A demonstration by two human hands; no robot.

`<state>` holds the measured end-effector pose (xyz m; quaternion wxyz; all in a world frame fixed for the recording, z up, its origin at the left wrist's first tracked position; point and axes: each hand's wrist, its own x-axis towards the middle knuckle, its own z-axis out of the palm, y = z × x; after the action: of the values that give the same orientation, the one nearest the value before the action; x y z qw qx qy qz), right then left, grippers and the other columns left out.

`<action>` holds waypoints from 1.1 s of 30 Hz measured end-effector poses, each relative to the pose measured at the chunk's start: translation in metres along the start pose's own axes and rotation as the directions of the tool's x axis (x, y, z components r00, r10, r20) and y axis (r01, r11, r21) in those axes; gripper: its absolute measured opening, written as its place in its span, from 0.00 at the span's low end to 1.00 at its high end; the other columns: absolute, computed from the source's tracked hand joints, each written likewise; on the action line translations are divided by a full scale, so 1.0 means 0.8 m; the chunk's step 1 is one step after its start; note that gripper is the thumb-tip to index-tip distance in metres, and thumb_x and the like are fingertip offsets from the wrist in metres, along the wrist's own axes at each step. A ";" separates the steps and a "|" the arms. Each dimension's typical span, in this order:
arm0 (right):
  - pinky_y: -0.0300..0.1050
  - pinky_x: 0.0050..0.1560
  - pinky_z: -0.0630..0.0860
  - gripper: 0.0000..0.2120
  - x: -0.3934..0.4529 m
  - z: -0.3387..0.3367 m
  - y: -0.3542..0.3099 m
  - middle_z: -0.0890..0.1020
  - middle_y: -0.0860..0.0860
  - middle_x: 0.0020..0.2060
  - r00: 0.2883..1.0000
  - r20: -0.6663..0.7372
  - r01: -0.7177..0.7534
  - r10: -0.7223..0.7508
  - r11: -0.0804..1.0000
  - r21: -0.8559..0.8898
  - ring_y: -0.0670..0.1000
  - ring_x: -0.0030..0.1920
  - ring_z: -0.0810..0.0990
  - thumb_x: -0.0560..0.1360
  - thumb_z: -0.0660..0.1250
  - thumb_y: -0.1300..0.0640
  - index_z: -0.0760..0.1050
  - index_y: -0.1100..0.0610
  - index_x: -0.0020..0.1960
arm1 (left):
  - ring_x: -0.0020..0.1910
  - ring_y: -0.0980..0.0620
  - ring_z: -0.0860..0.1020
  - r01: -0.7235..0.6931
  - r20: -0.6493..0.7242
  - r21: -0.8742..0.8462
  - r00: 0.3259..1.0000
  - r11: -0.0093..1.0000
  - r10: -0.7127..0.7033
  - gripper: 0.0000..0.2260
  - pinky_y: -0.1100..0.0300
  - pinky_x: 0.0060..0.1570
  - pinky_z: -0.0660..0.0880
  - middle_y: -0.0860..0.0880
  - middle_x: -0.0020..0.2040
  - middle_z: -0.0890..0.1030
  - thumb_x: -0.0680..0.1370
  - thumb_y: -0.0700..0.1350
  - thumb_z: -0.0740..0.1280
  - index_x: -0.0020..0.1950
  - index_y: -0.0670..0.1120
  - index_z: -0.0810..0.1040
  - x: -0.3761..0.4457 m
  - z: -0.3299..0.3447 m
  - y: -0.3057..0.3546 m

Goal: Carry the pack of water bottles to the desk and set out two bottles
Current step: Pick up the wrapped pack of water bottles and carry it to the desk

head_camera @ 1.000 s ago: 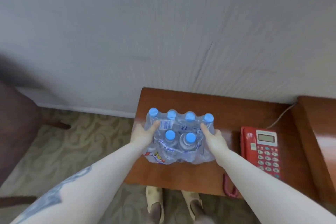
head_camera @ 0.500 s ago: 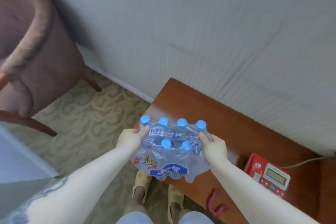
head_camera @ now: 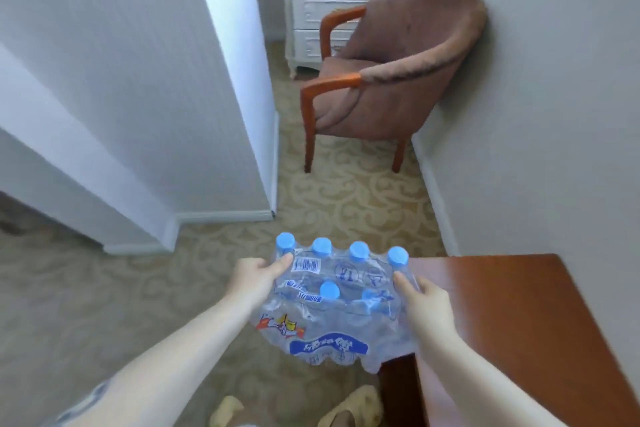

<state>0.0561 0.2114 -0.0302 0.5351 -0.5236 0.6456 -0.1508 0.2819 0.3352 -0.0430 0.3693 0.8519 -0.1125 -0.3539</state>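
Observation:
A shrink-wrapped pack of water bottles (head_camera: 341, 291) with blue caps hangs in the air in front of me, over the carpet and just left of a brown wooden table (head_camera: 512, 315). My left hand (head_camera: 254, 279) grips the pack's left side with the thumb on top. My right hand (head_camera: 424, 302) grips its right side. Several caps show through the clear film; the wrap's front is torn and loose. No desk can be told for sure in this view.
A brown upholstered armchair (head_camera: 391, 80) with orange wooden arms stands ahead against the right wall. A white dresser (head_camera: 318, 21) is behind it. A white wall corner (head_camera: 239, 114) juts out on the left. Patterned beige carpet (head_camera: 346, 198) runs between them.
The pack has come off the wooden table and now hangs left of it, held by both hands. My view has swung left; the red phone is out of sight and the armchair is ahead.

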 end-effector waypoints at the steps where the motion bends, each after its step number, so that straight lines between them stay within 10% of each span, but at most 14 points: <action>1: 0.44 0.35 0.75 0.13 -0.009 0.029 -0.019 0.84 0.48 0.27 0.998 0.051 0.047 -0.045 0.999 -0.022 0.50 0.33 0.82 0.74 0.68 0.49 0.80 0.53 0.34 | 0.26 0.48 0.67 0.024 -0.049 -0.050 0.998 0.998 -0.027 0.26 0.56 0.35 0.63 0.50 0.22 0.67 0.69 0.59 0.73 0.23 0.48 0.62 -0.002 -0.032 -0.016; 8: 0.49 0.42 0.79 0.08 -0.112 0.238 -0.104 0.87 0.51 0.33 0.921 0.368 0.162 -0.131 0.985 -0.056 0.55 0.37 0.85 0.72 0.72 0.50 0.84 0.55 0.40 | 0.43 0.49 0.84 0.029 -0.296 -0.466 0.937 0.884 -0.187 0.14 0.51 0.49 0.78 0.49 0.40 0.87 0.64 0.55 0.77 0.42 0.47 0.85 -0.052 -0.265 -0.127; 17: 0.30 0.14 0.62 0.09 -0.270 0.498 -0.160 0.74 0.43 0.14 0.747 0.650 0.267 -0.141 0.959 -0.099 0.40 0.13 0.69 0.72 0.74 0.54 0.82 0.60 0.40 | 0.38 0.46 0.78 0.008 -0.469 -0.643 0.786 0.766 -0.402 0.15 0.54 0.43 0.71 0.40 0.39 0.80 0.67 0.48 0.76 0.44 0.38 0.83 -0.092 -0.514 -0.269; 33: 0.42 0.28 0.71 0.13 -0.375 0.883 -0.296 0.82 0.48 0.21 0.417 0.895 0.586 -0.161 0.800 -0.130 0.51 0.26 0.78 0.73 0.71 0.50 0.81 0.57 0.33 | 0.38 0.50 0.73 -0.102 -0.596 -0.761 0.500 0.640 -0.629 0.10 0.56 0.40 0.68 0.44 0.37 0.75 0.69 0.48 0.75 0.40 0.47 0.75 -0.012 -0.771 -0.359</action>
<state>0.7417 0.6249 0.0390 0.6020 -0.7641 0.1759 0.1510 0.6780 0.8803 0.0528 0.6094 0.7015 0.3689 0.0199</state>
